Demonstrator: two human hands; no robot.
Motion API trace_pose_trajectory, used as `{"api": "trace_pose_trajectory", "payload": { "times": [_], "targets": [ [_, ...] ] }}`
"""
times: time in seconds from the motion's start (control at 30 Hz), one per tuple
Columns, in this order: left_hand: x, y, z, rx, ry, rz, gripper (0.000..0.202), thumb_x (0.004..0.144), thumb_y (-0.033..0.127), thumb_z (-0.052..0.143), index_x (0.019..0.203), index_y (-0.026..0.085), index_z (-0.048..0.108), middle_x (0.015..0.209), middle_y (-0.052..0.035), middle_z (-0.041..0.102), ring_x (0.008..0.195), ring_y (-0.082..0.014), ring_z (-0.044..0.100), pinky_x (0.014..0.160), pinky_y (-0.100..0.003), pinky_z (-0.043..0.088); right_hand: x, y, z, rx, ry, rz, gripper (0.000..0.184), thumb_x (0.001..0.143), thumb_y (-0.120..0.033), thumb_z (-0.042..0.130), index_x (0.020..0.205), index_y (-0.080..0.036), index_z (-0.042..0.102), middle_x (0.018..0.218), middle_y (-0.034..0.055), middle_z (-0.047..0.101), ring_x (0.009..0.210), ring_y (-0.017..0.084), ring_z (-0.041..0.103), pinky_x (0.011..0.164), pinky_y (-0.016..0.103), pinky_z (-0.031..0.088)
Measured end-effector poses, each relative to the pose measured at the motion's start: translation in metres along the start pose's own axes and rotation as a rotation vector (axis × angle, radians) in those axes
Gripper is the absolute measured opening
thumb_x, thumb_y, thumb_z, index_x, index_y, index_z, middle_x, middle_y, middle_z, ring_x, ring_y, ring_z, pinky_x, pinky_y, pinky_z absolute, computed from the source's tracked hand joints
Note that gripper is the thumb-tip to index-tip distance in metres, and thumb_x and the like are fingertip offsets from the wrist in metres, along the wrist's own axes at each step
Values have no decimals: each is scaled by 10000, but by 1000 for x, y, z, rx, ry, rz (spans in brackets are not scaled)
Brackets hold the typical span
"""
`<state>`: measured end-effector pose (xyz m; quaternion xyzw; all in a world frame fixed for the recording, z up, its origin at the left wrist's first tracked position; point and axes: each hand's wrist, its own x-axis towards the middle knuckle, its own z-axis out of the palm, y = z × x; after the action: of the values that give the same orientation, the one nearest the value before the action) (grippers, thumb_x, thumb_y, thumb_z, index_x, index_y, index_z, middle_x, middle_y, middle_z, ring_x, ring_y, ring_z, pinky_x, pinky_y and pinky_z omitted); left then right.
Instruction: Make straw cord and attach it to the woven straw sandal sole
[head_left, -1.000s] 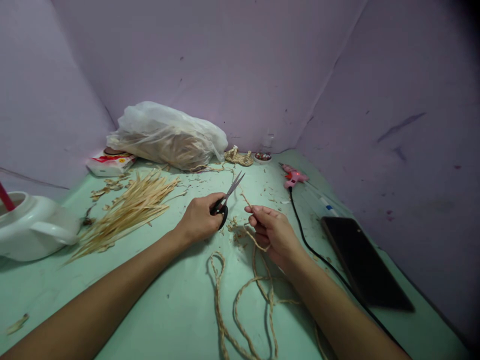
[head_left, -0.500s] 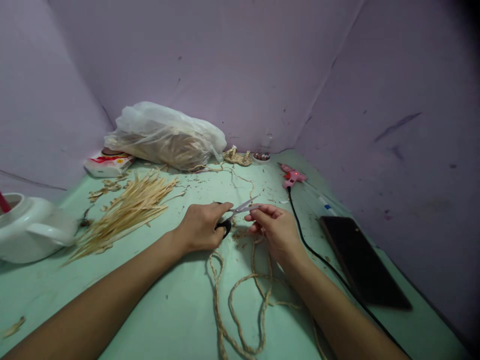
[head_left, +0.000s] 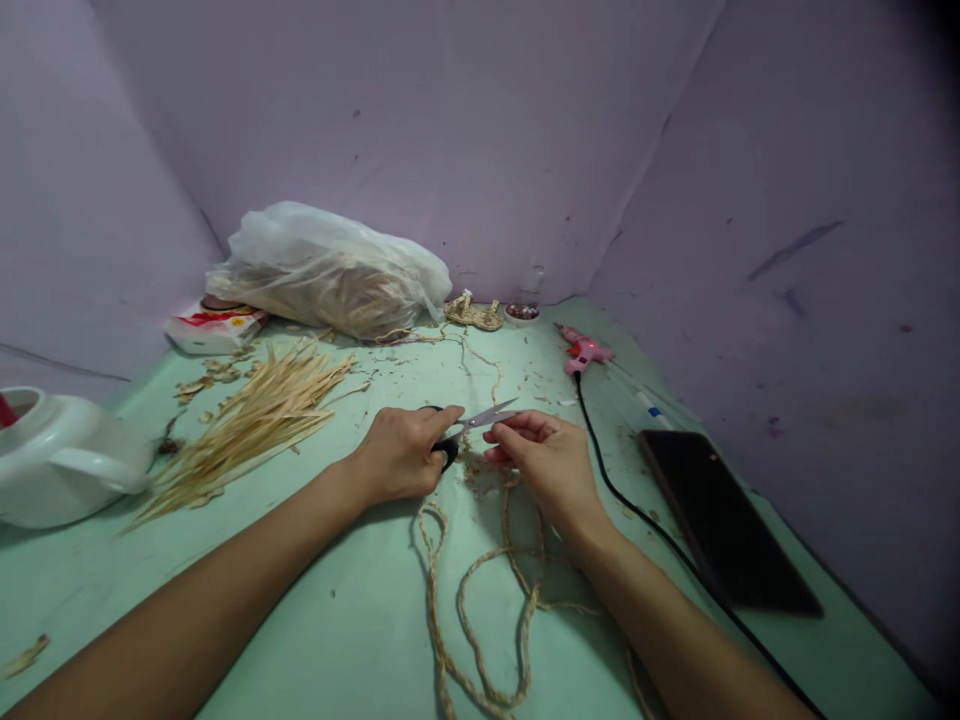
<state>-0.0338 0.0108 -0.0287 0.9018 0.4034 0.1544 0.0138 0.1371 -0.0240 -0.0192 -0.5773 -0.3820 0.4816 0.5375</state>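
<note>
Near the middle of the green table, my left hand [head_left: 401, 452] is closed round the black handles of a pair of scissors [head_left: 480, 417]. Their blades point right, nearly together, towards my right hand [head_left: 547, 455]. That hand's thumb and fingers are pinched just beside the blades. A braided rope of tan fibre [head_left: 480, 665] runs up from the front of the table in loose loops to beneath my right hand. It looks as if the rope's end is between those fingers, though they mostly hide it. Small fibre scraps [head_left: 480, 478] lie under the scissors.
Dry straw strips [head_left: 262, 425] lie left, past a white pot [head_left: 67, 460]. At the back are a plastic bag [head_left: 337, 265], a small box [head_left: 214, 330], a woven piece [head_left: 474, 312] and a dish [head_left: 522, 314]. A pink glue gun [head_left: 585, 352] and dark phone [head_left: 727, 520] lie right.
The scissor blades have come closer together beside my right fingers. My right hand has shifted very slightly left. The rope loops lie as before.
</note>
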Motion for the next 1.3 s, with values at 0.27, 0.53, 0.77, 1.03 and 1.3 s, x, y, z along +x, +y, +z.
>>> {"api": "trace_pose_trajectory", "payload": {
  "times": [0.27, 0.53, 0.77, 1.03, 1.3],
  "targets": [
    [2, -1, -1, -305, 71, -46, 384, 654, 83, 450, 977, 208, 615, 726, 20, 649, 633, -123, 579, 588, -213, 422, 0, -1, 1, 33, 31, 14, 116, 589, -197, 669, 680, -146, 619, 580, 16, 660, 471, 127, 613, 492, 240, 490],
    [9, -10, 13, -717, 228, -306, 374, 669, 130, 489, 1024, 144, 606, 783, -26, 678, 690, -147, 615, 640, -248, 489, 0, 1, -1, 19, -66, 28, 208, 566, -308, 697, 665, -126, 673, 513, -23, 563, 375, 43, 361, 350, 195, 242],
    [6, -4, 4, -458, 210, -283, 366, 676, 151, 508, 1022, 187, 622, 796, -7, 681, 701, -145, 614, 668, -240, 473, 0, -4, -3, 103, -132, 174, 264, 525, -321, 710, 687, -114, 687, 485, -55, 473, 359, 17, 214, 344, 199, 101],
    [3, 0, -4, -265, 164, -191, 402, 671, 167, 502, 1056, 228, 601, 837, 13, 687, 728, -154, 620, 669, -246, 454, 4, 1, -6, -129, 50, -116, 188, 593, -311, 702, 679, -144, 700, 539, 0, 608, 505, 113, 500, 495, 236, 364],
    [0, 0, -1, -86, 70, -68, 533, 643, 161, 486, 1168, 218, 557, 920, -22, 690, 775, -185, 629, 663, -274, 452, 3, 6, -8, -348, 105, -286, 153, 668, -280, 607, 692, -158, 695, 613, 21, 657, 553, 142, 542, 538, 252, 381]
  ]
}}
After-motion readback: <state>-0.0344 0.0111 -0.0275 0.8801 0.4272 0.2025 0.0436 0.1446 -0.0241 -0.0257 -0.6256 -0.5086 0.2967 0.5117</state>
